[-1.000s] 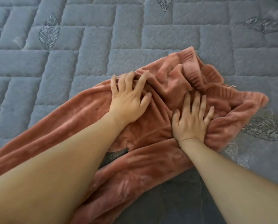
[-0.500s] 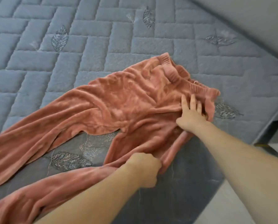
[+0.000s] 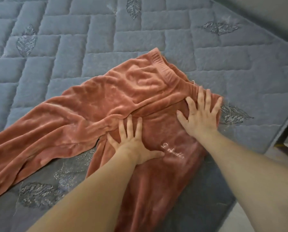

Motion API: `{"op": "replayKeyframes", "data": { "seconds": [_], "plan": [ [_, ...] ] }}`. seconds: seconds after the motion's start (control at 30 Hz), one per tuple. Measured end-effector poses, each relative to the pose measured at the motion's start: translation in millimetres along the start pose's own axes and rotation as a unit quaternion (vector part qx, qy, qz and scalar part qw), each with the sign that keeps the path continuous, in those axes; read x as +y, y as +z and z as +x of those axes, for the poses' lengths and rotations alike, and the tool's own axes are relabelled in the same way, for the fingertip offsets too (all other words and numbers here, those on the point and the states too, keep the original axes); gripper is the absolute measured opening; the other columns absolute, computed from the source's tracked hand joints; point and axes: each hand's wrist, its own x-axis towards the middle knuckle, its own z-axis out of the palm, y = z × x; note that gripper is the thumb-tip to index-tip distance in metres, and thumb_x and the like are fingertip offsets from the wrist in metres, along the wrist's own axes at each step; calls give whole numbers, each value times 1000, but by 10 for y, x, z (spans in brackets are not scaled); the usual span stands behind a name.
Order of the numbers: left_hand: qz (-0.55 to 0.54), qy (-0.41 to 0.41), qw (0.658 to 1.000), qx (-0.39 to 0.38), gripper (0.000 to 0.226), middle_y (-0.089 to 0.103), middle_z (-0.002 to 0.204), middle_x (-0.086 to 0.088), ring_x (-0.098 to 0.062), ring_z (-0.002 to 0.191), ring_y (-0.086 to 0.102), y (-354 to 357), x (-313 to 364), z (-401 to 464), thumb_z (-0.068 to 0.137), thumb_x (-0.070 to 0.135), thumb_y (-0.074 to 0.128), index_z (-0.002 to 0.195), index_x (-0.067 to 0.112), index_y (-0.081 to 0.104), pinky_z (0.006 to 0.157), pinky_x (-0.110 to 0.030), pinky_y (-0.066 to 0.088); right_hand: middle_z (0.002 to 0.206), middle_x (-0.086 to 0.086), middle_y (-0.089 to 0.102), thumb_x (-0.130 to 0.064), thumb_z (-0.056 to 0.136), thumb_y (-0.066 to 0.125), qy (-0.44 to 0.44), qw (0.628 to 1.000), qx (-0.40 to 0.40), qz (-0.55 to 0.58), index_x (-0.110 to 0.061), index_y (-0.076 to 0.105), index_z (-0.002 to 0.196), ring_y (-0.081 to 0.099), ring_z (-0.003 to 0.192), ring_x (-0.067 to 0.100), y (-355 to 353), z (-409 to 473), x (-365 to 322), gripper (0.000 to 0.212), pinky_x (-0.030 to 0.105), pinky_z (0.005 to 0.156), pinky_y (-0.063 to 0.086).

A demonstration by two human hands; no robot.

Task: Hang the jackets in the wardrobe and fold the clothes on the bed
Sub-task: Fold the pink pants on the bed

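In the head view, a pair of rust-pink velvety trousers (image 3: 106, 111) lay spread on the grey quilted bed cover (image 3: 106, 47). Their ribbed waistband (image 3: 166, 71) ran along the far right end of the garment.

The left hand (image 3: 133, 141) lay flat on the trousers, nearer the viewer than the waistband and about at the crotch, where the two legs parted. Its fingers were straight and spread wide, pointing away from the viewer, and its thumb stretched out to the right. It pressed the cloth and gripped nothing.

The right hand (image 3: 200, 114) lay flat too, just on the near side of the waistband's right end, close to the garment's right edge. Its fingers were fanned wide and straight against the fabric, with nothing pinched between them.

Small pale embroidered lettering (image 3: 173, 152) sat on the trousers between the two forearms, nearer the viewer than the waistband and just right of the left thumb; it was too blurred to read.

From the waistband, one leg ran off to the left edge of the picture, and the other ran down toward the viewer beneath the left forearm. A stitched leaf motif (image 3: 233, 114) on the cover lay just right of the waistband end, beside the right hand's fingertips.
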Motion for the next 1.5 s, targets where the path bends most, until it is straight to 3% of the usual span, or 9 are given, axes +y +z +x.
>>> {"op": "replayKeyframes", "data": {
  "seconds": [0.37, 0.6, 0.73, 0.87, 1.0, 1.1, 1.23, 1.4, 1.5],
  "plan": [
    [-21, -13, 999, -26, 147, -66, 126, 10, -23, 114, -63, -97, 18, 77, 22, 105, 40, 119, 48, -55, 85, -67, -34, 159, 14, 22, -50, 80, 39, -73, 994, 48, 60, -22, 49, 110, 16, 147, 33, 92, 389, 71, 42, 65, 114, 7],
    [-11, -2, 1000, -10, 152, -66, 125, 9, -22, 112, -64, -84, 16, 114, 20, 102, 48, 120, 48, -54, 85, -69, -33, 161, 17, 12, -50, 83, 37, -73, 996, 45, 36, -23, 44, 112, 5, 149, 35, 62, 388, 52, 40, 66, 114, -1],
    [-8, 19, 1000, 15, 152, -66, 125, 10, -21, 114, -63, -32, 2, 104, 18, 103, 45, 120, 49, -53, 81, -66, -35, 162, 18, -7, -44, 92, 37, -42, 998, 32, 24, -19, 39, 130, -9, 149, 33, -5, 186, -36, 46, 59, 116, -11],
    [-8, 62, 998, 26, 148, -65, 126, 11, -20, 115, -61, -73, -25, 10, 30, 100, 50, 128, 48, -48, 81, -62, -38, 162, 7, -16, -53, 97, 20, -9, 995, -67, 71, -17, 4, 157, -16, 149, 23, -105, -593, -157, 71, 48, 119, -12],
    [-1, 187, 974, 129, 100, -31, 157, 5, -11, 139, -38, 138, -529, -396, 78, 78, 46, 151, 43, -13, 107, -46, -31, 162, 12, -16, -47, 96, 27, -1, 991, -115, 65, -12, -1, 156, -15, 149, 29, -187, -1434, -530, 75, 49, 120, -7],
    [-23, 164, 965, 203, 72, -2, 163, 3, -16, 149, -10, 597, -1391, -1040, 93, 62, 38, 154, 39, 7, 119, -42, -11, 162, 13, -14, -30, 92, 38, -26, 987, -132, 86, -9, 2, 156, -15, 149, 30, -235, -1753, -1049, 77, 49, 120, -7],
    [-18, 35, 986, 165, 76, 20, 159, 2, -22, 146, 15, 1006, -2641, -1939, 84, 74, 23, 151, 39, 25, 120, -44, 9, 162, 14, 5, -26, 86, 47, -142, 976, -125, 107, -9, 20, 154, 2, 150, 32, -350, -2189, -1814, 75, 47, 122, 0],
    [57, -34, 994, 89, 82, 48, 135, 2, -25, 126, 46, 1063, -3733, -2642, 70, 78, 21, 134, 34, 48, 108, -38, 28, 157, 12, 29, -27, 80, 54, -327, 934, -100, 104, -14, 37, 149, 23, 146, 33, -514, -2861, -2705, 72, 52, 120, 12],
    [105, -70, 991, 50, 44, 59, 119, 5, -22, 114, 56, 1053, -4053, -2864, 70, 57, 38, 106, 32, 46, 95, -38, 37, 154, 8, 33, -33, 87, 52, -412, 897, -155, 27, -19, 35, 149, 24, 145, 30, -584, -3130, -3160, 66, 51, 119, 7]
  ]
}}
